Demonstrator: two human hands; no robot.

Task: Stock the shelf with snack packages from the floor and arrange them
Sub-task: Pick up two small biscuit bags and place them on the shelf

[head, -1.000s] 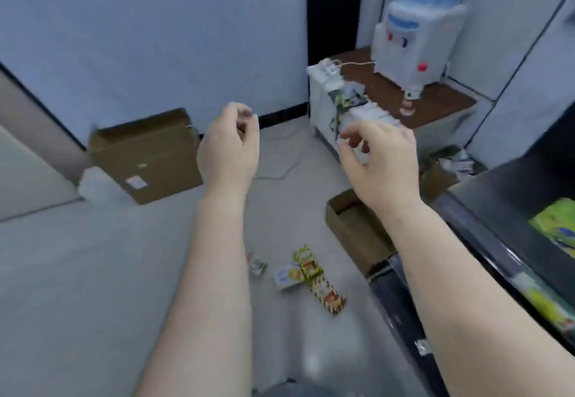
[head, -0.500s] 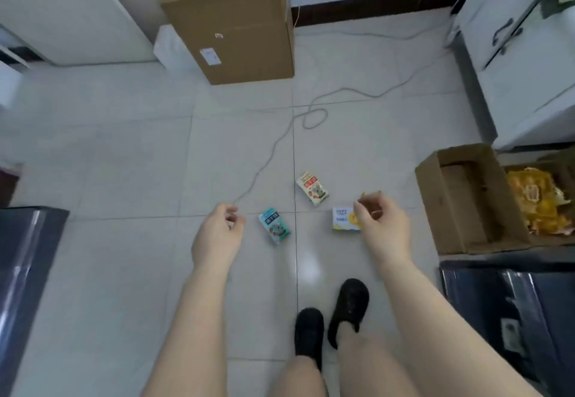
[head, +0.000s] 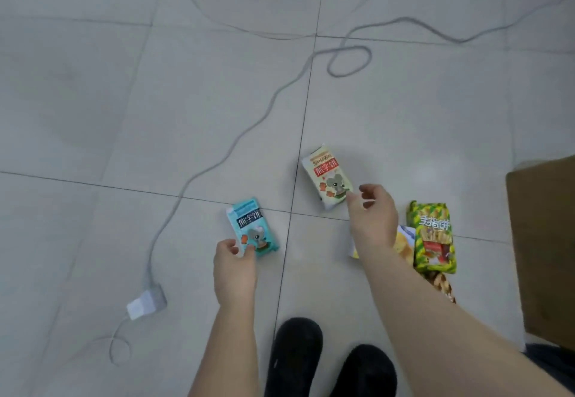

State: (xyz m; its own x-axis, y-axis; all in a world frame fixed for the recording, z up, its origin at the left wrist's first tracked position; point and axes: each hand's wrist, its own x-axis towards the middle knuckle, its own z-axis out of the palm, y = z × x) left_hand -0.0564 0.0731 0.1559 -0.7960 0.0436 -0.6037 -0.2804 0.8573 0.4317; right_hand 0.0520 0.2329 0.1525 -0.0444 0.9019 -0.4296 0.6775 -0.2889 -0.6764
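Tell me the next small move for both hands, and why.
Probably close each hand on its box and lift: the left hand has open fingers at the blue box, the right hand at the cream box, and both boxes lie flat on the floor.

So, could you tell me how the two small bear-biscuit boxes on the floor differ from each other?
The teal box has a blue-green face with white lettering; the cream box is pale with red lettering. The teal box lies nearer the person, at the left hand; the cream box lies farther off, at the right hand. Both lie flat, face up, similarly tilted, showing the same grey cartoon animal.
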